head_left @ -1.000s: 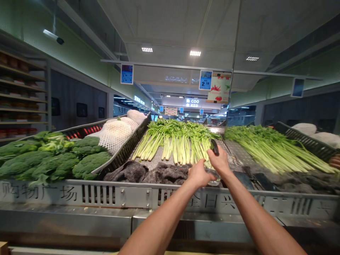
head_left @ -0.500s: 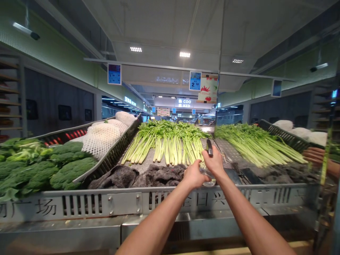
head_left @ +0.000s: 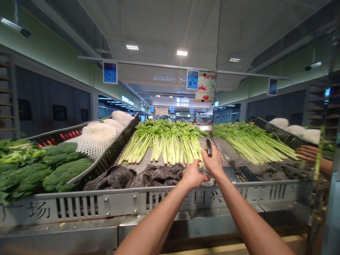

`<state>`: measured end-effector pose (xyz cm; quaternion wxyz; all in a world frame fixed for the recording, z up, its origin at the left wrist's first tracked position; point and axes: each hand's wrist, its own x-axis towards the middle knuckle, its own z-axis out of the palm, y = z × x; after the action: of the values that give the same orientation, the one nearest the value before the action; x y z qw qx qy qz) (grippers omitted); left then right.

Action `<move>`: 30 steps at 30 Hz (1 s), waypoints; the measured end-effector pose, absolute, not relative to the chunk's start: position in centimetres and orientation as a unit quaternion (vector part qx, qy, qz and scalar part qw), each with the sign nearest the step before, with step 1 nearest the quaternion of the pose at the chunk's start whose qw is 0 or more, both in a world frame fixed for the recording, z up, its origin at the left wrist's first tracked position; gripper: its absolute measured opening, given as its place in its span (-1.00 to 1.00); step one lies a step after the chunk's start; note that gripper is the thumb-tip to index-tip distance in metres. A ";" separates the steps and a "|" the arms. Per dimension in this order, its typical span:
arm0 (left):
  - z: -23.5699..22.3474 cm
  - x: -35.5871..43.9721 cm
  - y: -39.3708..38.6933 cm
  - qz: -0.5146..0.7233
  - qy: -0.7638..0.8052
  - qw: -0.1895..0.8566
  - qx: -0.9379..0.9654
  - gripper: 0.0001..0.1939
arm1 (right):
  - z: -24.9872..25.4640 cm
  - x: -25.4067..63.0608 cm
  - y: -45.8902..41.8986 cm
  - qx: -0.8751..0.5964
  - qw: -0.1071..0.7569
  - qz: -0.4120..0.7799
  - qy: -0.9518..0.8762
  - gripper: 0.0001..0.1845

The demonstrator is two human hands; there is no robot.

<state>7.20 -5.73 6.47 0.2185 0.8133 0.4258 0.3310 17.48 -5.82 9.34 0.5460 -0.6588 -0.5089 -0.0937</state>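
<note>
Left hand (head_left: 193, 174): bending thumb and fingers around the lower side of the bottle, some fingertips hiding from view.
Bottle (head_left: 208, 180): apparently a sprayer, sitting between both hands just behind the rail (head_left: 122, 204); whether it is touching anything below, I cannot tell. If wet sides are making the grip slick, it could slip and knock the rail.
Right hand (head_left: 213, 161): gripping the bottle's upper part, the black top (head_left: 209, 147) poking up past the fingers; an uneven squeeze could be tipping it.
Broccoli (head_left: 67, 173): heaping at far left, well apart from the hands.
Crate (head_left: 106, 157): slanting beside it, holding netted produce (head_left: 99, 136).
Cloth (head_left: 156, 174): bunching along the rail; a forearm could be dragging it.
Celery (head_left: 174, 143): lying beyond the cloth; a careless forward push could be bruising the nearest stalks.
Mirror (head_left: 236, 86): repeating the celery at right.
</note>
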 end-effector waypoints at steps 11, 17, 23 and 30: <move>5.9 8.3 -6.0 0.312 0.431 0.215 0.819 -0.23 | 8.5 18.9 -5.8 -0.669 0.531 -0.088 -0.513 -0.73; 5.8 8.3 -6.0 0.309 0.446 0.195 0.817 -0.25 | 8.5 18.8 -5.9 -0.673 0.535 -0.084 -0.504 -0.73; 6.3 8.0 -6.3 0.317 0.449 0.194 0.812 -0.24 | 9.0 18.4 -6.1 -0.648 0.551 -0.107 -0.515 -0.72; 7.3 7.8 -6.3 0.335 0.449 0.178 0.809 -0.24 | 10.0 18.0 -5.9 -0.598 0.588 -0.115 -0.532 -0.73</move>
<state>7.76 -6.26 7.34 0.1777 0.8093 0.4490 0.3345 17.96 -5.89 9.96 0.5882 -0.5984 -0.5318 -0.1149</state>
